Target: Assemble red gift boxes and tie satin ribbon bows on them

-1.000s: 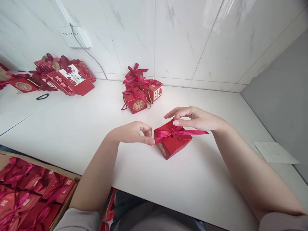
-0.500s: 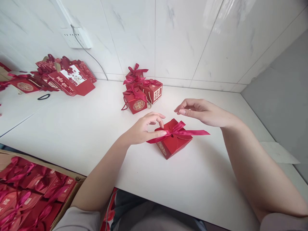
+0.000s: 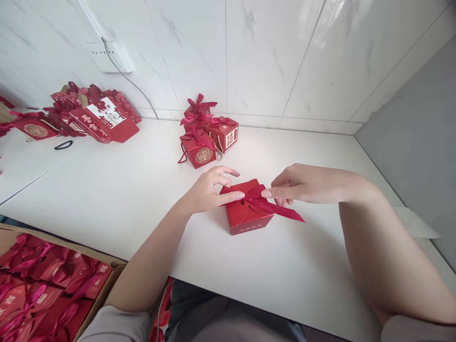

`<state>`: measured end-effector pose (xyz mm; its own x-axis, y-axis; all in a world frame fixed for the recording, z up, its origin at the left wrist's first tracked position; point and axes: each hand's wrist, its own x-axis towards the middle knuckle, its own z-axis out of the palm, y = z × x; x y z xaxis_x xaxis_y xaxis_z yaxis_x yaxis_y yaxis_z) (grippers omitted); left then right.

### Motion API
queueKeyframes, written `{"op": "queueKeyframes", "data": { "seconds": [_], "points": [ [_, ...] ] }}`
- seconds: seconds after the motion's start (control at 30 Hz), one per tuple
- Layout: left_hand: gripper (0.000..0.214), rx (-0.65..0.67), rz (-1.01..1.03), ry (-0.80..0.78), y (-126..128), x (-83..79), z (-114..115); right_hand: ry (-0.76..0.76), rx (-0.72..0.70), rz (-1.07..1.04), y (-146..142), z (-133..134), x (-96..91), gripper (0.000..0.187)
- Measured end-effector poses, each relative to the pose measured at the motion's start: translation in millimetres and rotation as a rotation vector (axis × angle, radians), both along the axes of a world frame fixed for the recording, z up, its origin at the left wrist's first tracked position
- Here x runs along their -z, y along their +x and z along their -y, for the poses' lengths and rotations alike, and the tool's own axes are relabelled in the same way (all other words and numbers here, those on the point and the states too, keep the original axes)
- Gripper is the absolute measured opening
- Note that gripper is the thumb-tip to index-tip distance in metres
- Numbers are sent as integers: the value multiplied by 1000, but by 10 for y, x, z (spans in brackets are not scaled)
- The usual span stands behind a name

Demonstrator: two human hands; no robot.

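Over a squat red cardboard box [image 3: 245, 216], the left hand [image 3: 206, 192], grip parted, thumbs a crimson satin ribbon [image 3: 255, 195] the right hand [image 3: 297, 183] pinches.

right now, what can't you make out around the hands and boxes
All in the head view:
Ribbon: part lies hidden beneath the thumb of the left hand.
Right hand: its thumb partly covers its curled fingers, so their hold is unclear.
Red box: closed flaps hide the inside.
Lettering on its near side: too small to read.
Rearmost box: mostly behind the boxes in front.
Carton: cut off by the left and bottom edges.
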<state>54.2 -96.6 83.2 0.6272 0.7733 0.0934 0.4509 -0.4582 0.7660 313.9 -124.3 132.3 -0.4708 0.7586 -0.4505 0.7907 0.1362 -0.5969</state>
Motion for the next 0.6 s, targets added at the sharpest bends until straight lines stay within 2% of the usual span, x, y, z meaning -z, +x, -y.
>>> {"op": "queueKeyframes", "data": {
  "seconds": [0.13, 0.23, 0.33, 0.6],
  "points": [
    [47, -11, -20, -3, -23, -17, -7, -56, -50, -5, -90, 70, -6, 57],
    [48, -39, -21, 15, -46, -50, -11, -16, -107, -25, -112, 88, -5, 49],
    [49, -67, -24, 30, -68, -65, -23, -13, -102, -74, -113, 76, -8, 40],
    [43, -51, -29, -42, -95, -17, -88, -51, -221, -117, -137, 70, 3, 32]
  ]
}}
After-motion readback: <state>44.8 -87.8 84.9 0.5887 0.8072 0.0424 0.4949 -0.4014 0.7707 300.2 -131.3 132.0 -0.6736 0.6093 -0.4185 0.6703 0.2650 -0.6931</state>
